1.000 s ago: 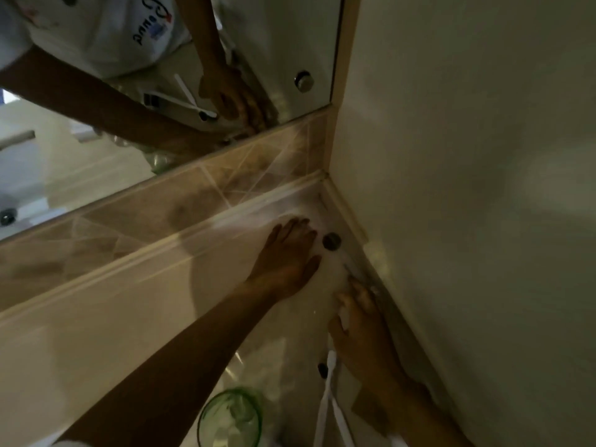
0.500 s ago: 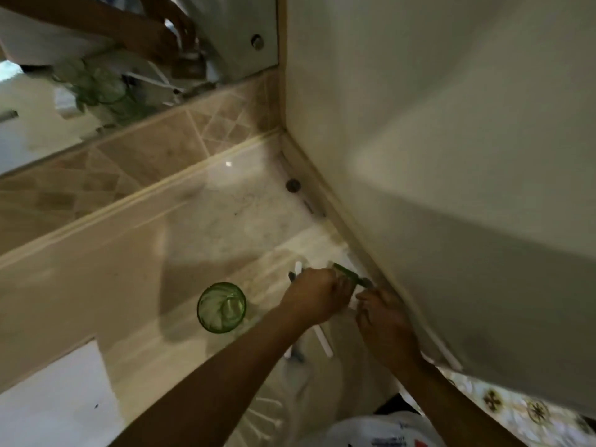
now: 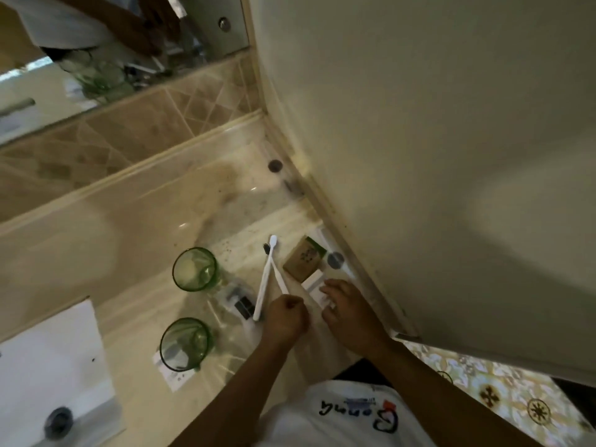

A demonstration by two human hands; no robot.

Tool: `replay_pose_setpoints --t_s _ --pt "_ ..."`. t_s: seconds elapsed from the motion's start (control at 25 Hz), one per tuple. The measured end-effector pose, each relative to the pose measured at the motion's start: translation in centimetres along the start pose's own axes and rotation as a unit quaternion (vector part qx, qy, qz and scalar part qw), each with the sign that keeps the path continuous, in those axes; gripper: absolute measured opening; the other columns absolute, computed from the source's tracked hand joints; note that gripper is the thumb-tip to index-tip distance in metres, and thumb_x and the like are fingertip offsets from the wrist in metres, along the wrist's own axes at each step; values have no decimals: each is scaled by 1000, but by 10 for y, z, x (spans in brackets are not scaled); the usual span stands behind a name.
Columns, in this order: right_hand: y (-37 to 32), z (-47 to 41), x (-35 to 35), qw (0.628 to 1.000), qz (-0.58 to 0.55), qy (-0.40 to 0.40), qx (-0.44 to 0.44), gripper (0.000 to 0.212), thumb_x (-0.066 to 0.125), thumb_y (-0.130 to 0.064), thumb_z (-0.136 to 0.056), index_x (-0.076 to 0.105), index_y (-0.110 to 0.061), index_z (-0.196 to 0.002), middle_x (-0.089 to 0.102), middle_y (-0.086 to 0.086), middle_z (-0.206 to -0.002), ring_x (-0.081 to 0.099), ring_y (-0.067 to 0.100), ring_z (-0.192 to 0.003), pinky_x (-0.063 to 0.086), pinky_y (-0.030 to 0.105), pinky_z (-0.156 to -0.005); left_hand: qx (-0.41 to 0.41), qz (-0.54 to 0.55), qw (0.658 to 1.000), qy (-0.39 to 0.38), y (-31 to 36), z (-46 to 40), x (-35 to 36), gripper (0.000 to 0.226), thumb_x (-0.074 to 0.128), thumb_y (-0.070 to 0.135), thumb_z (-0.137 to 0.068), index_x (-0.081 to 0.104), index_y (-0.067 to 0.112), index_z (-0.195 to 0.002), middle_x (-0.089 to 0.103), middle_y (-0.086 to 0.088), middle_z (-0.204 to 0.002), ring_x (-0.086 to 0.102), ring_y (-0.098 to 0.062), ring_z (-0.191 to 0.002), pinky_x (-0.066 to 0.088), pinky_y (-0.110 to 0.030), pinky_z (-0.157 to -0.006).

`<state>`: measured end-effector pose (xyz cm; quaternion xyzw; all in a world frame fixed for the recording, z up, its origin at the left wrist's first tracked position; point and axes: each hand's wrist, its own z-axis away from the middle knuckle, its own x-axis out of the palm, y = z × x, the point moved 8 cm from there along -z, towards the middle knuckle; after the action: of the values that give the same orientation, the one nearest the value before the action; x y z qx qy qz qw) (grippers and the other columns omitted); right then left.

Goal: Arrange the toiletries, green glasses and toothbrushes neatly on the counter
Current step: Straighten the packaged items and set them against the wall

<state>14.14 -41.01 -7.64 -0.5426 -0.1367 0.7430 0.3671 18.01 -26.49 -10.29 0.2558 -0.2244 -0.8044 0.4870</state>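
Two green glasses stand on the beige counter, one farther [image 3: 194, 269] and one nearer [image 3: 186, 344]. Two white toothbrushes [image 3: 270, 269] lie crossed to their right. My left hand [image 3: 285, 317] is curled at the near end of the dark-bristled toothbrush [image 3: 280, 279] and seems to pinch its handle. A brown box with a green end [image 3: 304, 259] lies by the wall, with a white box [image 3: 315, 287] just below it. The fingertips of my right hand [image 3: 350, 312] rest on the white box.
A clear packet with dark items [image 3: 235, 298] lies between the glasses and toothbrushes. A white card [image 3: 175, 375] sits under the near glass. A dark round cap [image 3: 335, 260] lies by the wall [image 3: 419, 156]. The sink [image 3: 48, 366] is at lower left, the mirror [image 3: 96, 43] behind.
Both hands have drawn back from the far corner to the near counter. The view has pulled back, so the second glass, the boxes and the packet now show.
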Motion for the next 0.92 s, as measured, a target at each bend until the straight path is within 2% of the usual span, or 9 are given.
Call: replay_pose_setpoints --t_s 0.12,0.2,0.32,0.44,0.52,0.6,0.72,0.84,0.92 --pt "14 -1 -12 995 -94 35 13 31 52 -16 -94 59 -19 -125 53 0 -137 52 17 -124 45 26 -100 26 -23 998 45 6 14 3 16 50 8 -96 66 11 -95 72 -15 -81 68 -26 -67 60 -44 -69" --pt "23 -1 -18 998 -30 60 18 37 52 -17 -95 54 -15 -132 48 4 -143 47 22 -131 44 31 -105 25 42 999 21 9 18 14 17 51 4 -97 67 3 -100 73 -17 -88 72 -27 -71 61 -41 -70" --pt "32 1 -1 987 160 3 7 53 49 -27 -97 37 -14 -147 31 11 -157 29 28 -145 28 41 -118 3 185 982 -50 18 18 38 20 52 -1 -97 64 -3 -112 71 -21 -106 73 -32 -94 62 -38 -79" --pt "38 14 11 986 163 -8 14 50 50 -22 -95 43 -10 -143 35 16 -154 32 33 -143 26 43 -117 -30 270 955 -123 31 19 61 16 48 0 -97 59 2 -109 66 -16 -107 67 -29 -98 56 -37 -90" --pt "40 24 9 989 145 13 16 43 51 -14 -91 55 -8 -134 47 16 -145 43 35 -133 37 44 -111 -62 272 951 -136 39 20 68 11 50 0 -93 58 7 -91 58 -13 -89 60 -22 -80 52 -34 -81" --pt "43 34 7 992 123 30 25 34 52 -4 -86 63 -3 -117 56 18 -129 53 37 -116 46 45 -98 -86 276 947 -141 43 18 72 9 50 4 -91 58 7 -86 53 -14 -88 51 -22 -75 42 -32 -72" --pt "49 42 9 988 131 45 61 15 58 -4 -83 66 -4 -95 59 16 -107 61 34 -94 53 40 -79 -124 287 940 -140 43 14 79 20 55 23 -95 55 10 -110 58 -19 -107 54 -28 -99 44 -34 -79" --pt "60 45 8 982 111 76 132 23 63 -18 -87 63 -7 -107 57 16 -108 61 35 -90 55 41 -75 -141 248 952 -108 39 8 79 45 58 36 -94 46 16 -132 58 -14 -123 55 -28 -117 45 -37 -97" --pt "58 46 6 976 122 95 152 31 62 -21 -88 59 -9 -117 59 17 -106 63 37 -91 53 40 -73 -139 246 954 -96 38 7 77 27 54 36 -97 53 13 -110 62 -12 -103 59 -27 -104 46 -34 -88"
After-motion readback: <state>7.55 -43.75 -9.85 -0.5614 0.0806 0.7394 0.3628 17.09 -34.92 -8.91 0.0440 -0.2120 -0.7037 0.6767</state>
